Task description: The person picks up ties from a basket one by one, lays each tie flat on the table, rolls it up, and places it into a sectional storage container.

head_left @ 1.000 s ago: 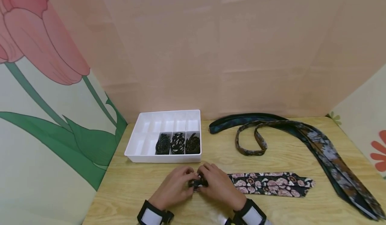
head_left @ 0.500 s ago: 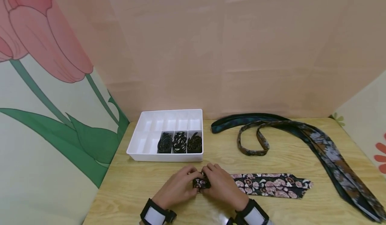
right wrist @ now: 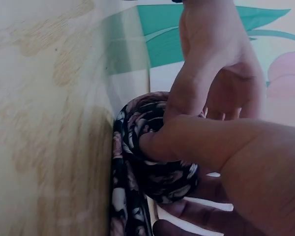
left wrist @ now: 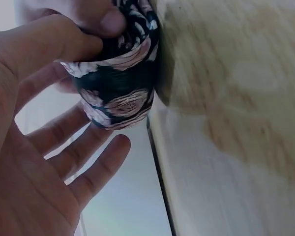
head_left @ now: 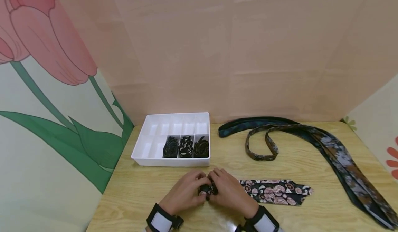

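A black necktie with pink roses [head_left: 276, 191] lies flat on the table to the right of the hands, its other end wound into a roll. My left hand [head_left: 186, 190] and right hand [head_left: 228, 192] both grip that roll from either side. In the left wrist view the rolled part [left wrist: 118, 93] sits between thumb and fingers, some left fingers stretched beneath it. From the right wrist view, the right thumb presses into the coil [right wrist: 152, 182], whose layers show, with the flat tail running off along the table.
Behind the hands stands a white divided tray [head_left: 174, 162] holding rolled dark neckties [head_left: 186, 147] in several compartments. A brown floral necktie [head_left: 334, 152] and a dark green-blue necktie [head_left: 236, 126] lie overlapping at the right. A peach backdrop [head_left: 230, 52] rises behind the table.
The floral necktie's flat end has slid left toward the hands, as more of it is wound into the roll. The head view has shifted slightly.
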### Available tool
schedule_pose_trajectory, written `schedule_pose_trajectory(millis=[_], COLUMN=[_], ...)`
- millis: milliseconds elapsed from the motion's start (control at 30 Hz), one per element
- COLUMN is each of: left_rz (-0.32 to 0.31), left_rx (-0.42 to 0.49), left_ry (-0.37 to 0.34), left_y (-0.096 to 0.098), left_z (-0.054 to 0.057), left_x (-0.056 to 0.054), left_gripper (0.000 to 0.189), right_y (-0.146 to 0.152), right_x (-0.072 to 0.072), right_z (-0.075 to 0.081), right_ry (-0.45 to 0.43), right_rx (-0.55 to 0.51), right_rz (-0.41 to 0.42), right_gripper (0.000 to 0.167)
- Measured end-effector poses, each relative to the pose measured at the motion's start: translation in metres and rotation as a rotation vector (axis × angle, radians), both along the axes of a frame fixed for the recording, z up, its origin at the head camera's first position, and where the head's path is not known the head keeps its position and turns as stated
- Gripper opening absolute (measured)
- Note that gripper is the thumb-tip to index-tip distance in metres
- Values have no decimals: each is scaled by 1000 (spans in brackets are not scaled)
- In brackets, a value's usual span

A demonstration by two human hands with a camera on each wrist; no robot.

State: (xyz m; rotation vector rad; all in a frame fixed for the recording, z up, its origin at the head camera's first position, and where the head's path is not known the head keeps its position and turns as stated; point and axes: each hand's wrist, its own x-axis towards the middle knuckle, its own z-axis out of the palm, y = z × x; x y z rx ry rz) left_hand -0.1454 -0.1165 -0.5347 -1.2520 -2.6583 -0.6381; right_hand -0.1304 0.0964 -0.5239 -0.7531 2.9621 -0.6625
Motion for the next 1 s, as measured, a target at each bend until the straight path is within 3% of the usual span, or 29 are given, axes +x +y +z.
schedule_pose_trajectory(millis=[233,433,633,1000], left_rz=[-8,16,15,7], left_rx=[-21,-32,-34,-11], left_ry=[20,13,50,-22], left_y=[3,4,4,4], left_z=[1,2,2,4], left_x=[2,1,1,2], left_gripper=[35,45,46,44], right_y=[1,1,1,2], right_x=[2,5,6,6], right_z=[2,4,2,4], right_ry=[13,36,39,4], right_rx=[26,74,41,32], right_rz=[4,8,3,17], right_gripper=[50,52,53,53])
